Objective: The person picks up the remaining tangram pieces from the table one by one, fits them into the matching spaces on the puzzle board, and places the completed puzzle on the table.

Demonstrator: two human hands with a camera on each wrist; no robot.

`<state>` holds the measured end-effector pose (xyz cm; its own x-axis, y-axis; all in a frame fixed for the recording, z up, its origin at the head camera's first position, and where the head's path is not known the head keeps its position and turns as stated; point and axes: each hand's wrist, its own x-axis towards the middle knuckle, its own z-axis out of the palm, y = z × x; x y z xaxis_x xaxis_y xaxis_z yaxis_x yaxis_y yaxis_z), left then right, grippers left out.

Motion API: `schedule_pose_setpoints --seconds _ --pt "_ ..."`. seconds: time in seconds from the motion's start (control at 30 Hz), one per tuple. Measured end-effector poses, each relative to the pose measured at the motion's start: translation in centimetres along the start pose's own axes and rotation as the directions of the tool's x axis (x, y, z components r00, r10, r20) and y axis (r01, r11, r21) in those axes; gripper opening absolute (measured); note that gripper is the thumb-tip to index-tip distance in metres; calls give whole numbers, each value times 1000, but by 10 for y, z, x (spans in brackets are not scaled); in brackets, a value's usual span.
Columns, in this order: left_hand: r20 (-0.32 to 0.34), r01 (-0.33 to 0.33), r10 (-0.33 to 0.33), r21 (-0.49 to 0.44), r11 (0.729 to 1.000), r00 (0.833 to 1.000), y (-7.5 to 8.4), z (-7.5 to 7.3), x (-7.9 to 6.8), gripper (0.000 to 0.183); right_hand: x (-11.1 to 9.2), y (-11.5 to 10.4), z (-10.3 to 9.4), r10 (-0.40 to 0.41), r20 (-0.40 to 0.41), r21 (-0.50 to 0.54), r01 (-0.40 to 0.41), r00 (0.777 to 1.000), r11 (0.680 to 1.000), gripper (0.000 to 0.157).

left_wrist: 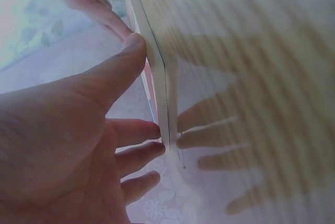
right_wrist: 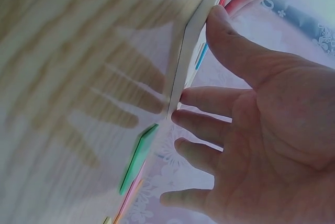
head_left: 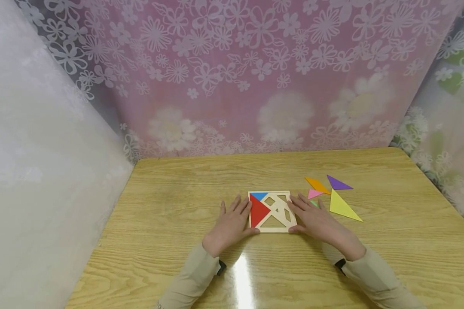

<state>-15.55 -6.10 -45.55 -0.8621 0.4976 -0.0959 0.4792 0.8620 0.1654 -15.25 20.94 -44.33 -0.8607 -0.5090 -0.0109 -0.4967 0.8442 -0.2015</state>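
Note:
A pale wooden tangram board (head_left: 273, 230) lies flat on the table, with a red triangle (head_left: 258, 210) and a blue triangle (head_left: 259, 196) set in its left part. Several cut-out recesses show bare to the right. My left hand (head_left: 230, 225) touches the board's left side with straight fingers, its thumb at the front left corner. On the opposite side, my right hand (head_left: 321, 223) touches the right edge, thumb at the front right corner. In the right wrist view, a green piece (right_wrist: 138, 158) lies beyond the right fingertips; the head view shows it partly hidden by that hand.
Right of the board lie an orange parallelogram (head_left: 318, 185), a purple triangle (head_left: 338, 182), a pink triangle (head_left: 314, 194) and a large yellow triangle (head_left: 343, 207). The wood-grain table (head_left: 170, 206) meets a flowered pink curtain (head_left: 232, 86) at its back edge.

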Motion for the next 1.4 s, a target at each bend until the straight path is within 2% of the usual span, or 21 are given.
schedule_pose_setpoints --seconds 0.43,0.63,0.73,1.03,1.13,1.27,1.4 --pt "-21 -16 17 29 999 1000 5 0 -3 86 -2 1 4 17 14 11 -17 1000 1000 80" --pt "-54 -71 72 27 997 996 5 2 -2 80 -3 1 4 18 7 0 -18 1000 1000 80" --pt "-47 -89 91 40 995 995 6 2 -1 76 -3 1 3 18 0 6 -18 1000 1000 78" --pt "-26 -82 83 27 996 996 6 2 0 74 -5 3 -3 2 6 54 -2 1000 999 75" --pt "-28 -86 87 25 996 996 6 1 -1 73 -6 16 -9 -64 -64 80 69 996 994 66" --pt "-36 -98 99 38 994 994 7 1 -2 74 -11 47 -20 -148 -160 72 161 976 984 51" --pt "-46 -109 110 34 993 993 6 2 -2 77 -19 76 -32 -93 -132 83 104 987 991 47"
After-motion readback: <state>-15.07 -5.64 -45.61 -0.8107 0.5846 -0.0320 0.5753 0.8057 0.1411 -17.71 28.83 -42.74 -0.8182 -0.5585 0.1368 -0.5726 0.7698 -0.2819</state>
